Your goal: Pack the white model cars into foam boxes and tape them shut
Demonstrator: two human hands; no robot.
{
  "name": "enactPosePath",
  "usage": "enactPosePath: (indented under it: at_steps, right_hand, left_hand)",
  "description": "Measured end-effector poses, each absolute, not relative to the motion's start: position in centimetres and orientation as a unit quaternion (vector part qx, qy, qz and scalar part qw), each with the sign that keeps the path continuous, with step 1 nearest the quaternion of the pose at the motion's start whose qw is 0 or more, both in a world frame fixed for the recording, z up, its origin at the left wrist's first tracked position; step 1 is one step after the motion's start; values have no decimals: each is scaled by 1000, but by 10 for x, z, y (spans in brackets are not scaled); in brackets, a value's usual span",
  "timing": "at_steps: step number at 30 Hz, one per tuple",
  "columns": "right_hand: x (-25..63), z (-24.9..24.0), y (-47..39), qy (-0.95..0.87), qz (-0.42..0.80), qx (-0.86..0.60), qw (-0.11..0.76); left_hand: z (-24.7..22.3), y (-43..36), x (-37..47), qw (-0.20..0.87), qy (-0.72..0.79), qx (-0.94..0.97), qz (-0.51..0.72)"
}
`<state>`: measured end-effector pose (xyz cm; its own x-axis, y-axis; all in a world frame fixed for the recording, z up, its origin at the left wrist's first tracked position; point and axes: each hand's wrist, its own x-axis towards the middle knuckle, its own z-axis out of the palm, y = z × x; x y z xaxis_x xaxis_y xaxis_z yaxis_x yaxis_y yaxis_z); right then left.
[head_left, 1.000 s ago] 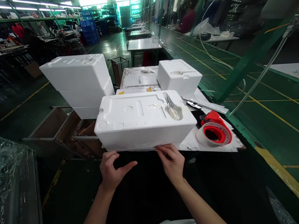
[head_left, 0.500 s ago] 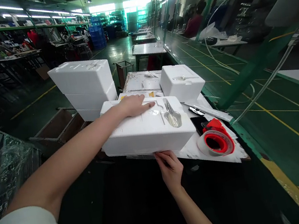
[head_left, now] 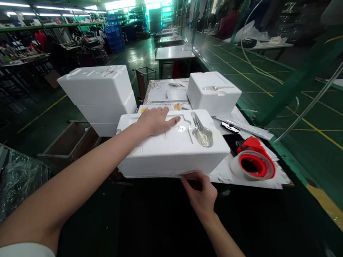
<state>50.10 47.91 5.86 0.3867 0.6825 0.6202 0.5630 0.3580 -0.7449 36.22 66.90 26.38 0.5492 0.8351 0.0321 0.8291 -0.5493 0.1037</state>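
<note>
A long white foam box (head_left: 173, 159) lies on the table (head_left: 224, 173), its near edge at the table's front. My left hand (head_left: 158, 121) rests on its top with the fingers spread, holding nothing. At the box's lower front edge is my right hand (head_left: 201, 189), thumb and fingers pinched together; what they hold, if anything, is too small to make out. A bagged shiny item (head_left: 203, 134) sits in a recess in the box top. Right of the box are a red tape dispenser (head_left: 255, 162) and a black-and-white cutter (head_left: 230, 126).
Stacked white foam boxes (head_left: 98, 88) stand at the left, and another foam box (head_left: 213, 94) is behind on the right. A metal ruler (head_left: 251, 130) lies along the right edge. A green post (head_left: 303, 83) slants up at the right. People sit at distant benches.
My right hand has shifted slightly right along the box's lower edge, its fingers blurred. My left hand stays on the box top. The whole view has shifted a little.
</note>
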Motion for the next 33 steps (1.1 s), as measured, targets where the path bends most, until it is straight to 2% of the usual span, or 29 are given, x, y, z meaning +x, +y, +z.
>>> enactPosePath:
  at_steps: [3,7,9,15,20,24,29,33]
  right_hand:
    - [516,65,479,-535,12,-599,596]
    - [525,77,471,-516,26,-584,626]
    - [519,81,465,-541,72,-559,624]
    - [474,86,469,-650,279,-456,541]
    - [431,98,485,-677,329,-354,555]
    - [422,106,491,-696,340,-309,552]
    - [477,99,485,-677,309,-352,567]
    - [529,93,464,-549,204,-447,676]
  left_hand:
    - [267,666,362,50,471,880,31]
    - [272,665,361,65,470,880,18]
    - [272,665,361,66,471,879,16]
    - [271,666,361,59,473,879,23]
    - [268,668,361,49,471,880,26]
    - [266,669,360,44,472,880,28]
    - [265,671,361,40,474,879,29]
    - [265,672,361,47,473,879,23]
